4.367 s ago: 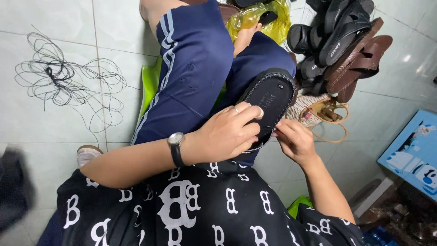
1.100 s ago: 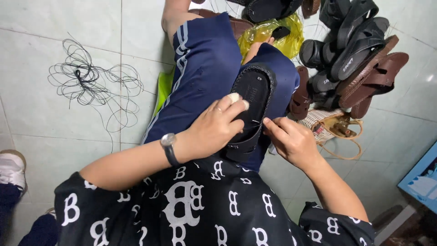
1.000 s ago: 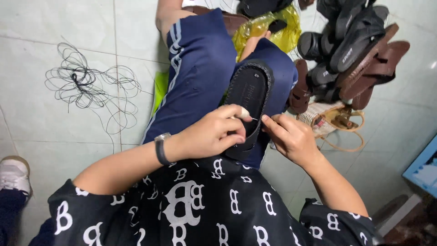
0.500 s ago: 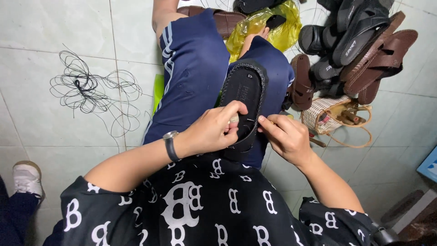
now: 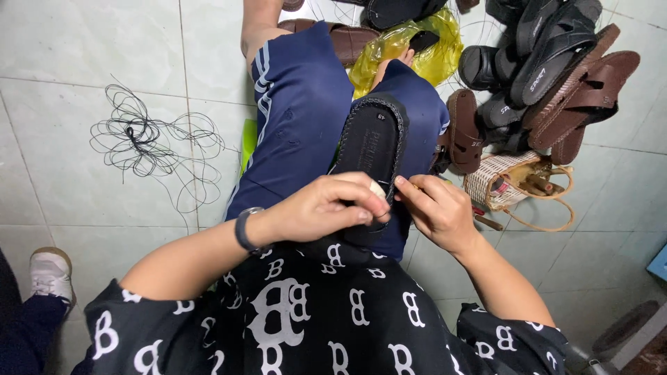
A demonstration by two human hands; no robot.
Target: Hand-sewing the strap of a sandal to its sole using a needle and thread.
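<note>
Tangle of black thread (image 5: 149, 142) on the tiles at nine o'clock. Left hand (image 5: 326, 208) closed over the heel of the black sandal sole (image 5: 372, 149) propped on the knee at centre, right hand (image 5: 434, 208) pinching its edge at three o'clock, what it grips hidden. Likely mid-stitching the rim; steady hold and a careful pull needed next.

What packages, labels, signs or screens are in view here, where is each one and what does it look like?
Yellow plastic bag: crumpled, see-through, on the floor beyond the knees.
Moulded mark on the black sole: small raised lettering mid-sole, same black, sole lying on the lap.
Blue box: only a corner shows at the right edge.
Wristwatch: dark band on the left wrist, face hidden.
</note>
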